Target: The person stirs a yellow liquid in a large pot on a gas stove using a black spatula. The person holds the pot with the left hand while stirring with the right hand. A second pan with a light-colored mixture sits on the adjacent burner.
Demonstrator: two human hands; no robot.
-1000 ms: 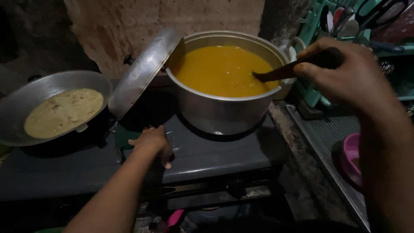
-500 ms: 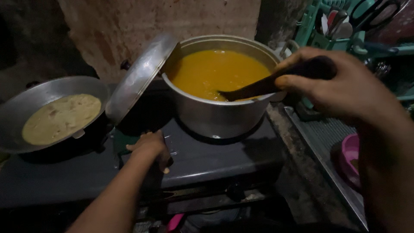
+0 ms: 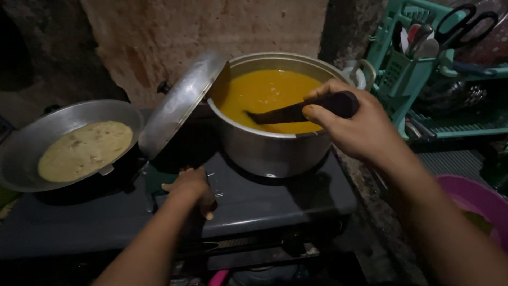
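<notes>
At centre frame, the right hand [image 3: 360,127] is gripping a dark wooden ladle [image 3: 296,111], dipping it into smooth orange soup filling a shiny round aluminium pot [image 3: 270,148]; the left hand [image 3: 190,185] is resting curled on the matte black stove top [image 3: 264,201].

The scene was dim, with soft light falling from above onto the wall [image 3: 211,47], the orange soup [image 3: 267,92] and the pot lid [image 3: 180,103], which carried a dull sheen. Deep shadow swallowed the stove front [image 3: 254,254] and lower corners. The forearms looked slightly soft and stretched toward the edges.
</notes>
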